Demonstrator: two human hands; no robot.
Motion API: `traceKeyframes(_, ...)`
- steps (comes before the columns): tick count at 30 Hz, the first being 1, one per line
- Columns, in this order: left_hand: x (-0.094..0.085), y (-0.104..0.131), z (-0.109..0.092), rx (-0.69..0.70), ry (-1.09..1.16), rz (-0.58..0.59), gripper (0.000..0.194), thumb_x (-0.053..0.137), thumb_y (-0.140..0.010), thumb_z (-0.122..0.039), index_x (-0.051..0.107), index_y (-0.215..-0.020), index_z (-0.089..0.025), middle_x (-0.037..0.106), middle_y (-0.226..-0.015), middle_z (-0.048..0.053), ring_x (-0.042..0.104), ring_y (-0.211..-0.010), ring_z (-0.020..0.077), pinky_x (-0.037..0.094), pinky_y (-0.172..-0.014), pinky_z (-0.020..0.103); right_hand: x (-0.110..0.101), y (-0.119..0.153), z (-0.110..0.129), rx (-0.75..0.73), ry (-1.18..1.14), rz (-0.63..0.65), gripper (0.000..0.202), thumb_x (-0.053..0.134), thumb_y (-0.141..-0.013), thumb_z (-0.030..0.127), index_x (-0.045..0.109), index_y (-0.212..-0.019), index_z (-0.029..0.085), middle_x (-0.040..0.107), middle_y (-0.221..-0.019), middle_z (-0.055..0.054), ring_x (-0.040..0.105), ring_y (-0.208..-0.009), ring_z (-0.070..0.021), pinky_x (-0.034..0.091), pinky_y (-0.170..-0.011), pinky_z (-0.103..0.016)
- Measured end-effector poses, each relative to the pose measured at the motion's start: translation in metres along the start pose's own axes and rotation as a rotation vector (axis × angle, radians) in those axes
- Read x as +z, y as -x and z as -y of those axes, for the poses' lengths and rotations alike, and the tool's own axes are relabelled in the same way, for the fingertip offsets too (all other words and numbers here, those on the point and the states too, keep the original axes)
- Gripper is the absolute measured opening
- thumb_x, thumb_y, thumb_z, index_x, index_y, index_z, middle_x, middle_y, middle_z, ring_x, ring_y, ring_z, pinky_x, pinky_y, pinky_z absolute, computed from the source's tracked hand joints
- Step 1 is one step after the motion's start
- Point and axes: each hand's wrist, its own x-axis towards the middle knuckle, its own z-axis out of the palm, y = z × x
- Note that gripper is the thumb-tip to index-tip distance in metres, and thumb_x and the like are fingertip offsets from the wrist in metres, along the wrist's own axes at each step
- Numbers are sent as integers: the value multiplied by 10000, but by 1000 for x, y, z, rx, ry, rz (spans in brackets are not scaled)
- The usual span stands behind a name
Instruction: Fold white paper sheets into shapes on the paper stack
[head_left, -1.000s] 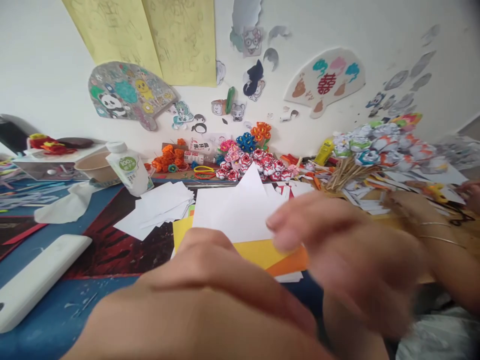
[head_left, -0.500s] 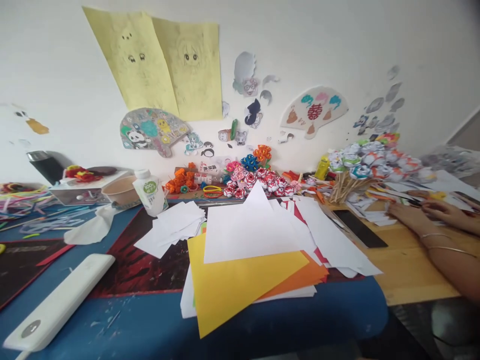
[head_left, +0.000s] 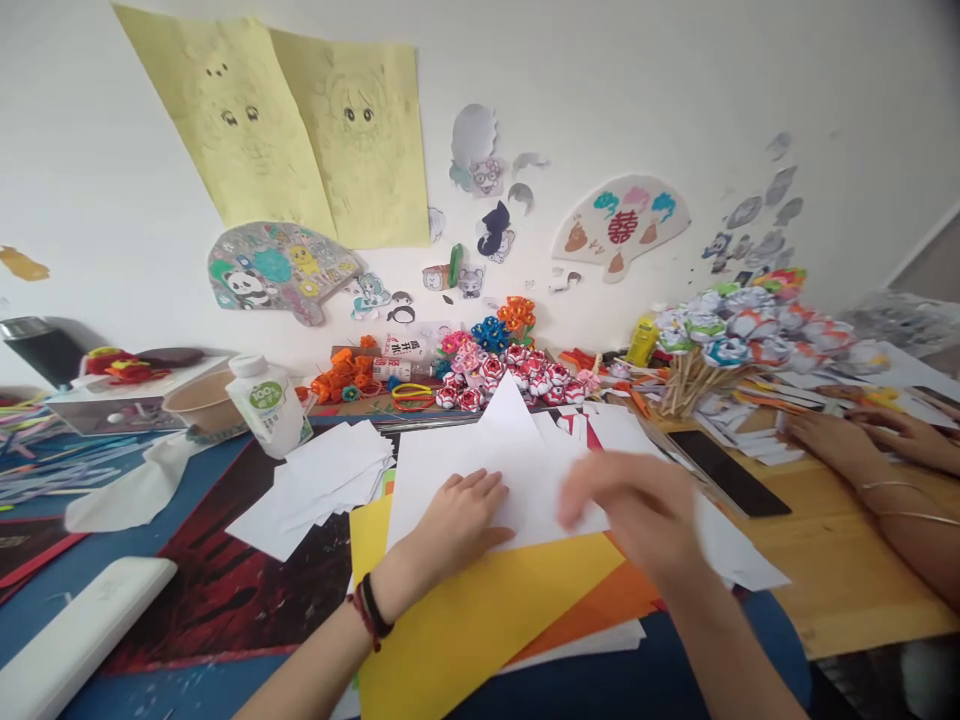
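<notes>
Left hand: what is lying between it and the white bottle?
From the white bottle to the left hand: a pile of white papers, then the left part of the large white sheet, in the head view.

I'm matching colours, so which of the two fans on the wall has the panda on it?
The grey fan, below the yellow sheets; the other fan is white with a red symbol.

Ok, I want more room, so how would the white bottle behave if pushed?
The white bottle would probably tip if pushed near its cap, being taller than wide. Its smooth sides might feel slippery. Its opaque walls hide any contents, so weight is unclear.
</notes>
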Motion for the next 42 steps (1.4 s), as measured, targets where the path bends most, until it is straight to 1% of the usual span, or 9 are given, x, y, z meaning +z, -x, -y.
traceKeyframes(3, 5, 9, 3, 4, 7, -3, 292, 576, -929, -303, 581, -1183, -161, 668, -1213, 133, 624, -1144, 274, 505, -923, 403, 16, -29, -42, 29, 19, 14, 268, 480, -910, 182, 736, -874, 249, 710, -829, -35, 650, -727, -174, 541, -707, -340)
traceKeyframes(6, 4, 11, 10, 47, -4, -5, 380, 591, -921, -348, 556, -1247, -157, 633, -1294, 149, 586, -1213, 296, 485, -947, 424, 26, -43, -85, 104, 99, 89, 314, 495, -834, 127, 739, -998, 238, 735, -995, -37, 676, -872, -174, 536, -789, -323)
traceKeyframes(9, 2, 13, 17, 91, -8, -2, 515, 610, -902, -404, 504, -1342, -160, 561, -1400, 152, 534, -1281, 313, 465, -972, 439, 21, -38, -106, 153, 153, 117, 327, 500, -836, 135, 724, -1053, 234, 725, -1092, -51, 670, -988, -189, 536, -801, -314)
traceKeyframes(14, 2, 19, 21, 128, -13, 16, 547, 567, -925, -399, 463, -1400, -148, 553, -1415, 136, 525, -1292, 305, 461, -979, 450, 7, -29, -108, 183, 196, 101, 303, 498, -861, 154, 720, -1050, 235, 716, -1121, -54, 658, -1038, -201, 536, -840, -335)
traceKeyframes(21, 0, 23, 19, 155, -13, 31, 506, 515, -945, -345, 459, -1415, -169, 527, -1440, 136, 500, -1315, 330, 453, -1011, 483, 4, -28, -127, 131, 486, 152, 398, 479, -877, 123, 671, -1198, 260, 649, -1282, -56, 576, -1215, -235, 420, -1071, -446)
traceKeyframes(29, -13, 28, 24, 178, 146, 123, 699, 580, -809, -207, 386, -1479, -249, 464, -1503, 64, 426, -1379, 303, 409, -1095, 467, 3, -26, -127, 114, 596, 193, 420, 472, -883, 121, 648, -1237, 261, 633, -1311, -56, 573, -1218, -245, 440, -1057, -455)
traceKeyframes(37, -12, 24, 28, 167, 177, 111, 676, 529, -757, -88, 476, -1415, -233, 539, -1438, 50, 469, -1338, 272, 424, -1086, 443, 2, -26, -125, 117, 548, 190, 381, 501, -898, 162, 658, -1225, 277, 626, -1315, -57, 562, -1231, -248, 417, -1073, -465)
traceKeyframes(40, -13, 23, 30, 164, 195, 87, 637, 528, -775, -93, 491, -1396, -233, 560, -1414, 54, 502, -1304, 255, 430, -1075, 429, -1, -27, -118, 97, 444, 279, 404, 631, -858, 267, 638, -1261, 302, 568, -1392, -48, 506, -1300, -258, 366, -1117, -459)
traceKeyframes(42, -12, 23, 30, 159, 203, 87, 590, 534, -822, -140, 481, -1401, -242, 550, -1424, 51, 507, -1300, 252, 423, -1075, 427, -4, -27, -111, 88, 384, 414, 570, 741, -779, 362, 589, -1326, 319, 488, -1474, -45, 429, -1369, -275, 318, -1150, -451)
